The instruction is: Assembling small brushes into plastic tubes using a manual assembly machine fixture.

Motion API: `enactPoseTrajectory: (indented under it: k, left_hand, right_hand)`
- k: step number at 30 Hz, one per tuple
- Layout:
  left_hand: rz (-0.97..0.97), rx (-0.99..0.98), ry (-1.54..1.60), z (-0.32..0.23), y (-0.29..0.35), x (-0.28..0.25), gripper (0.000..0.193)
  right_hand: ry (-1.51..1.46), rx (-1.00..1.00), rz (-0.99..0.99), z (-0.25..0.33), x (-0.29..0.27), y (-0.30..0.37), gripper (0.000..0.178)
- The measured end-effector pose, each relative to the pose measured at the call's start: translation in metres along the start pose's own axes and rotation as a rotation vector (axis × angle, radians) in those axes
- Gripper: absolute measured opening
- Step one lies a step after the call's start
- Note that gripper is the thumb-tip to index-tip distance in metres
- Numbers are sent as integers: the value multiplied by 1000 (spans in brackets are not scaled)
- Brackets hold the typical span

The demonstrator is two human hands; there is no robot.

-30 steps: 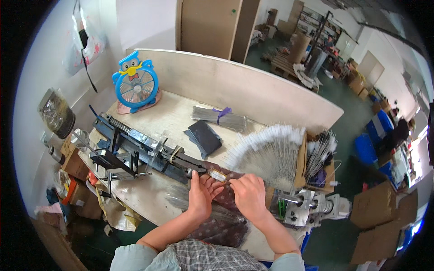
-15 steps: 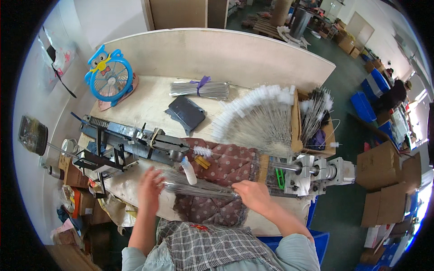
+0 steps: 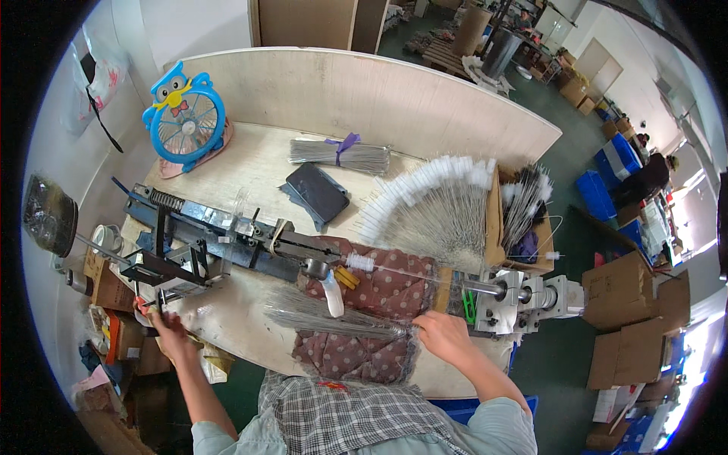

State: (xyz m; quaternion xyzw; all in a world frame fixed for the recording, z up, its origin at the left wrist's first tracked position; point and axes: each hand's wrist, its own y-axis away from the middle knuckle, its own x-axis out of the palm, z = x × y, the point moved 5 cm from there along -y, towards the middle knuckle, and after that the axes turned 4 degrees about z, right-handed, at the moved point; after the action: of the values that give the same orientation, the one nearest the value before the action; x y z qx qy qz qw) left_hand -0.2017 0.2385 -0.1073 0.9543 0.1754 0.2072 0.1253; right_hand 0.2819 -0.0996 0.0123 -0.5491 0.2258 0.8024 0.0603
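Observation:
My left hand [image 3: 173, 339] is at the near left, its fingers curled round the dark lever handle [image 3: 149, 331] below the black metal frame. My right hand [image 3: 446, 337] pinches the right end of a bundle of thin wires [image 3: 341, 322] lying across a brown dotted cloth [image 3: 349, 356]. Above the bundle, a small white-bristled brush [image 3: 359, 262] sits at the end of the slide, its wire stem running right to the metal spindle [image 3: 485, 287]. A white-wrapped handle [image 3: 333, 296] hangs over the wires.
Finished white brushes [image 3: 436, 205] fan out at the back right, beside a cardboard box [image 3: 523, 254] of brushes. A tied wire bundle [image 3: 356, 157], a dark phone-like slab [image 3: 317, 193] and a blue fan [image 3: 187, 127] stand farther back. Yellow blocks [image 3: 346, 277] lie on the cloth.
My left hand has moved from beside the wire bundle down and left to the lever handle. My right hand has shifted slightly right. The brush now sits farther right, with its stem lined up with the spindle.

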Motion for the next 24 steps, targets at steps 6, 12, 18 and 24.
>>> enactPoseTrajectory:
  k: [6, 12, 18, 24]
  left_hand:
    - [250, -503, 198, 87, 114, 89, 25]
    - [915, -407, -205, 88, 245, 228, 40]
    - [789, -782, 83, 39, 328, 291, 24]
    - [854, -846, 29, 11, 267, 243, 48]
  right_hand:
    - [-44, 11, -7, -5, -4, 8, 17]
    - [-49, 7, -13, -18, 10, 14, 19]
    - [-141, 57, -130, -16, 7, 16, 17]
    - [148, 112, -169, -10, -58, 48, 13]
